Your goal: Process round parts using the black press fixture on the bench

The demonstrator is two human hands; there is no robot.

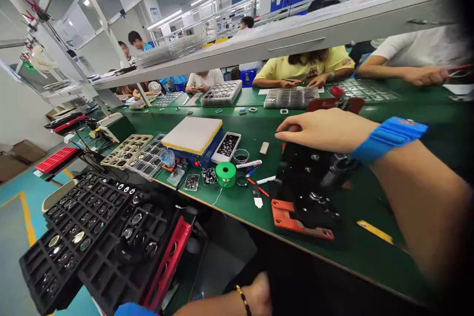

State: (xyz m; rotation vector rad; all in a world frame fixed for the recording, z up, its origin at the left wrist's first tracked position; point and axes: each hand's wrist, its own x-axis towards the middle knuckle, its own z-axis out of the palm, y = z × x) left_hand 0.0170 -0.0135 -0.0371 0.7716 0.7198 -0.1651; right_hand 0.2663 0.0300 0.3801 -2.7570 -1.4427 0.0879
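Green workbench (252, 133) mid-frame: your right hand (322, 131) rests flat, unclenched, over the black metal fixture (314, 182); your left hand (259, 296), bottom edge, grip unclear.

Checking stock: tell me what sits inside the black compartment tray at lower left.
The black compartment tray holds small round silvery parts in several cells; others look dark or bare. A dark looped object covers the cells beneath it.

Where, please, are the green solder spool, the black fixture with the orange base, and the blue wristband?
green solder spool (225, 172), head view, on its top flange.
black fixture (314, 192), head view, on its black upper plate.
blue wristband (388, 138), head view, on the middle of the band at the right wrist.
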